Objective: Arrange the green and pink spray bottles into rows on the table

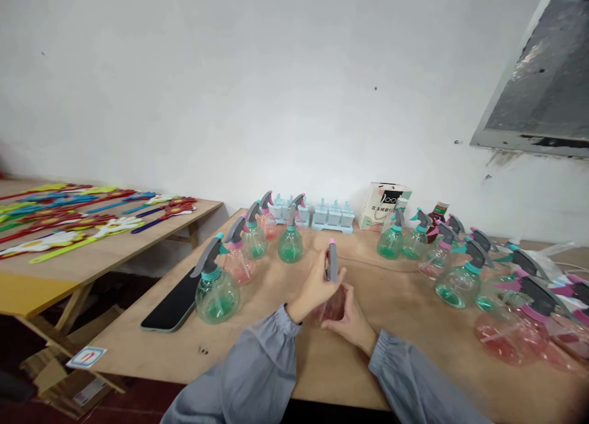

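Note:
A pink spray bottle with a grey trigger head stands upright at the front middle of the table, between my two hands. My left hand is closed around its grey and pink spray head. Lower down, my right hand curves round the bottle's round body, thumb and fingers against it. Part of the bottle is covered by my hands. Left of them stands a green spray bottle, with a pink spray bottle behind it. Another green spray bottle stands just beyond my left hand.
Several more green and pink spray bottles crowd the right side. A black phone lies at the left edge. Light blue ice-pop moulds and a printed box stand along the wall. Colourful hand-shaped clappers cover another table at left.

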Demonstrator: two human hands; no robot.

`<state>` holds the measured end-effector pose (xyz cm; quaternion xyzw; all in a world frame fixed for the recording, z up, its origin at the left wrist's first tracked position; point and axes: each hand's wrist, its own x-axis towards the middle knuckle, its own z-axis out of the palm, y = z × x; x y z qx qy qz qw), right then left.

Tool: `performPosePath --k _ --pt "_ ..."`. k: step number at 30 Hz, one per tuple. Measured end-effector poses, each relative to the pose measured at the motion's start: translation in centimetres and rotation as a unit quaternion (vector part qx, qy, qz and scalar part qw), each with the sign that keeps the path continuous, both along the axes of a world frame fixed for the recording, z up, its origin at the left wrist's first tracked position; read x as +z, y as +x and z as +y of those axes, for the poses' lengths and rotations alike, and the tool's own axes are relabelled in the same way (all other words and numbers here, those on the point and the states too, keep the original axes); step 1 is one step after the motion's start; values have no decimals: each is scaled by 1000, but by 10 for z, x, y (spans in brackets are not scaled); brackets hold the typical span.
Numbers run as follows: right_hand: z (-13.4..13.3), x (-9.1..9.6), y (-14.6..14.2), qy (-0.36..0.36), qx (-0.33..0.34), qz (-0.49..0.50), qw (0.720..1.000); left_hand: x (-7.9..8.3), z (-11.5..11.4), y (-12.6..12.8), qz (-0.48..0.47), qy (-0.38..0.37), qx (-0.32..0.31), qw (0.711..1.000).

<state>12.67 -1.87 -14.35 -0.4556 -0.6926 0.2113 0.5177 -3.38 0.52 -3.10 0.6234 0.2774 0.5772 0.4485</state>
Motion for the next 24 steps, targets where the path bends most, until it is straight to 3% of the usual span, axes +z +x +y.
performPosePath --k 1,3,6,7,9,12,15,18,24 --pt "6 5 8 17 -5 5 1000 0 1 -3 -7 3 11 1000" --pt "29 25 33 54 -85 38 994 4 2 -11 -23 2 8 1000" --pt "78 68 83 88 -333 78 935 17 0 -27 -23 -10 5 1000" --pt "95 82 99 88 -376 81 919 21 -2 -31 -21 -16 9 1000" --pt "126 104 127 64 -435 77 895 27 -3 -37 -18 -33 15 999" --pt "155 119 151 21 -450 66 891 31 -3 -40 -31 -64 0 997" --pt "165 119 157 -11 -448 54 892 31 -1 -42 -62 -87 -23 994" --pt "158 108 148 -11 -443 38 896 34 -1 -45 -89 -107 -62 988" --pt "100 54 102 83 -334 7 939 41 -5 -52 -131 -172 -155 964"
